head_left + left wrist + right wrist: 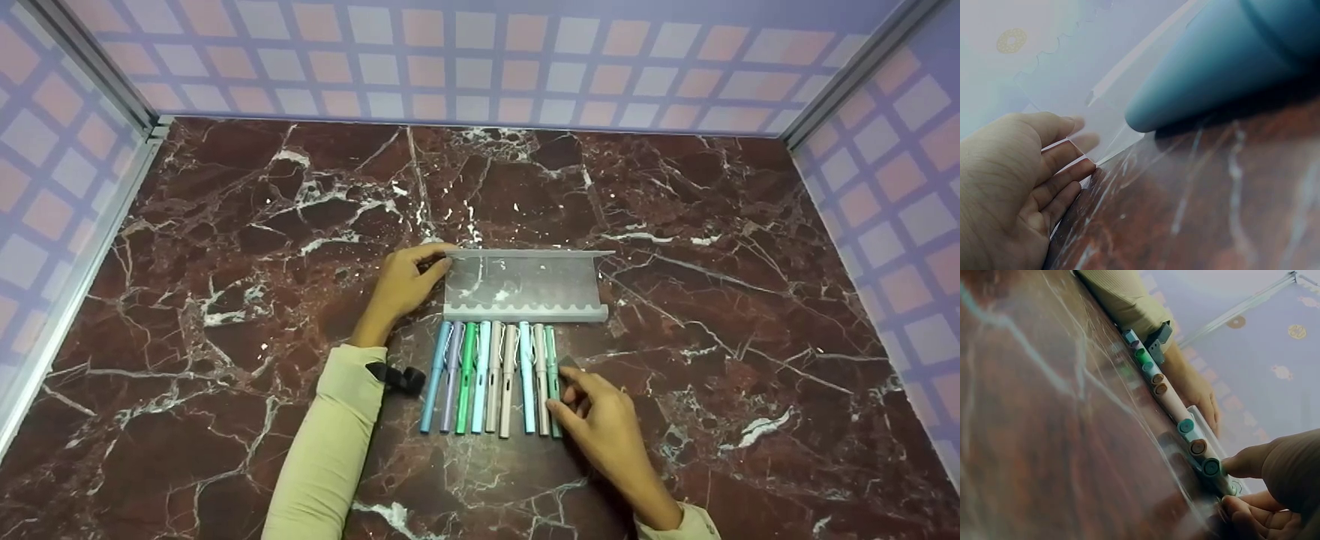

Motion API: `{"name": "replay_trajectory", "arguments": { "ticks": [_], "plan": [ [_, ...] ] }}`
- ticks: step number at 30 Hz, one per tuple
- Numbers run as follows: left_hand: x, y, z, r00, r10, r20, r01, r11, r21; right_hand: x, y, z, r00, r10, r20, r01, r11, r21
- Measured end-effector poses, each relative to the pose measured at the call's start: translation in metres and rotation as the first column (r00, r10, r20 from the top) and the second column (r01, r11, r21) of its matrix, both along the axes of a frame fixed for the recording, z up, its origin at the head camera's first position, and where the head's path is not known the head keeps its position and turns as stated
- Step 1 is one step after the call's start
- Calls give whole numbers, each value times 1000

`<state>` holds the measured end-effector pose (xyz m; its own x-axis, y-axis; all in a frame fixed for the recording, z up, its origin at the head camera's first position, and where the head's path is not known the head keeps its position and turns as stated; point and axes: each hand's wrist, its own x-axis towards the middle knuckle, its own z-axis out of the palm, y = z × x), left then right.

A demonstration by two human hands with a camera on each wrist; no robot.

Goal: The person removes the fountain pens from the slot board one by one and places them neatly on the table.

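Note:
A row of several capped pens (481,379) in blue, purple, green, light blue and beige lies side by side on the table. Behind their capped ends stands a clear plastic pen rack (525,312) with a scalloped front edge. My left hand (405,283) pinches the rack's left edge; the left wrist view shows the thumb and fingers on either side of the clear sheet. At the row's right end, my right hand (600,420) touches the green pen (553,375) with its thumb and forefinger at the side. A blue pen end (1185,84) looms close in the left wrist view.
The dark red marbled table (225,420) spreads around both hands. Checked panels (480,67) wall off the back and both sides, with metal rails (862,71) at the corners. A black camera mount (401,377) sits on the left wrist, near the leftmost pen.

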<state>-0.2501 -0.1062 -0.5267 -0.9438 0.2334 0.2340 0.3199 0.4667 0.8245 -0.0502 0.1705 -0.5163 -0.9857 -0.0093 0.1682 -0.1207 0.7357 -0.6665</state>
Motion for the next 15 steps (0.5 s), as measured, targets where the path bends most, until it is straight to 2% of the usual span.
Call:
{"name": "replay_trajectory", "arguments": {
  "ticks": [7, 15],
  "plan": [
    [1, -3, 0, 1000, 7, 5, -7, 1000, 0, -1, -9, -3, 999, 36, -30, -36, 999, -16],
    [2, -3, -1, 1000, 27, -15, -27, 1000, -15, 0, -7, -3, 998, 30, -51, -33, 998, -59]
  ]
}}
